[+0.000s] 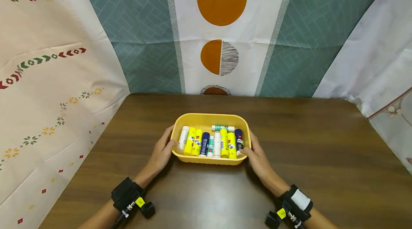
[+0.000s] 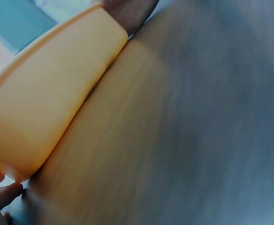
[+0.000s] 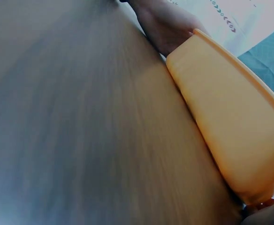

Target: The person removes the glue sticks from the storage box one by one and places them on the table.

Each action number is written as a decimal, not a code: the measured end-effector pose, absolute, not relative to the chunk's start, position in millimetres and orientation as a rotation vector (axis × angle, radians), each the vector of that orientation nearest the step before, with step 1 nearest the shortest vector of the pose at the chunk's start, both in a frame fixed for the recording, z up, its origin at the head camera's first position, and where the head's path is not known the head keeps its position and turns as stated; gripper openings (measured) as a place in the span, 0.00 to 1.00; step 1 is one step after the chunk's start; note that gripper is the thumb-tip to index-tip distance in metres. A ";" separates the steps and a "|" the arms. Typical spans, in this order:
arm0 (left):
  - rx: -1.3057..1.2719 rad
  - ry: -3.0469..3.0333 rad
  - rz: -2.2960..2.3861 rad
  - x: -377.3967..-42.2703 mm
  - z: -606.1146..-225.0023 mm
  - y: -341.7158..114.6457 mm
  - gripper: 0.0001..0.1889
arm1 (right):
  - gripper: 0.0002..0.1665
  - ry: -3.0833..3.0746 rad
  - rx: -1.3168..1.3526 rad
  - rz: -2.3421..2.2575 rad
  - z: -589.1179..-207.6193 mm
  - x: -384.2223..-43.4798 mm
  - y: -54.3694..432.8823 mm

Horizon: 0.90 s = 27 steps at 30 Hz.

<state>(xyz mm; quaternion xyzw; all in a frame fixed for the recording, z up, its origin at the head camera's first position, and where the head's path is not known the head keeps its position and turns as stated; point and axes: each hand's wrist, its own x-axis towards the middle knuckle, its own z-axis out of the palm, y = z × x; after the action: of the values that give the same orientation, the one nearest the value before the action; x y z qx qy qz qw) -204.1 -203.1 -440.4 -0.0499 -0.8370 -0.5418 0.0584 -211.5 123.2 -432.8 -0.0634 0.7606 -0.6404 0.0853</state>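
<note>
Visibly, the two hands are apart from each other, and both are clamped on one yellow tray (image 1: 209, 161): the left hand (image 1: 163, 152) grips its left end, the right hand (image 1: 258, 157) its right end, each with the thumb over the rim. The tray is on the brown table (image 1: 322, 143), near the far edge. In it, nine sticks (image 1: 197, 142) are side by side in a row, white, yellow, navy and white-teal; a tenth stick (image 1: 222, 128) lies crosswise behind them. Each wrist carries a black strap (image 1: 125, 194). Behind the table hangs a teal and white cloth (image 1: 145, 35) with round figures.
</note>
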 end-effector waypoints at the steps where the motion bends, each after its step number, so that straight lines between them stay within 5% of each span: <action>1: -0.150 -2.536 -1.639 -204.2 -440.0 -200.7 0.31 | 0.48 2.268 -0.186 -1.910 -432.9 -211.0 126.1; 27: -0.345 -2.461 -1.577 -208.6 -453.2 -187.8 0.21 | 0.46 2.282 -0.126 -2.048 -440.5 -194.9 147.1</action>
<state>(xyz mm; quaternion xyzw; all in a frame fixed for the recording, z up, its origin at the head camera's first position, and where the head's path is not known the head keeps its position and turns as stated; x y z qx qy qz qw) -208.6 -187.8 -453.2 -0.1166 -0.8322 -0.5330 0.0990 -194.9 147.1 -440.5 -0.0409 0.7431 -0.6669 0.0360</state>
